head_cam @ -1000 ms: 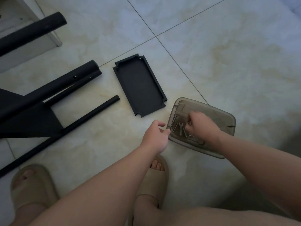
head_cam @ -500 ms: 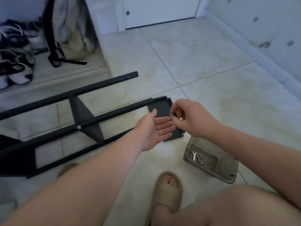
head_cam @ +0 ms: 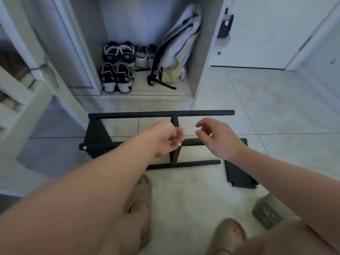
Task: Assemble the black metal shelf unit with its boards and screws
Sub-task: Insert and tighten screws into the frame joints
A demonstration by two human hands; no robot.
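The black metal shelf frame lies flat on the tiled floor, with three long bars and a triangular end plate on its left. My left hand hovers over the middle bar, fingers curled around small silver screws. To its right, my right hand hangs above the frame's right end with fingers loosely spread, holding nothing I can make out. A black shelf board lies on the floor under my right forearm. The translucent screw box sits at the lower right, with small hardware inside.
An open cupboard behind the frame holds several shoes and a white bag. A white door stands at the right and a pale wooden structure at the left. My feet in beige slippers rest in the foreground.
My view swung up from the screw box to the frame and cupboard. My right hand took screws from the box and passed them to my left palm, which has closed; the hands have moved apart.
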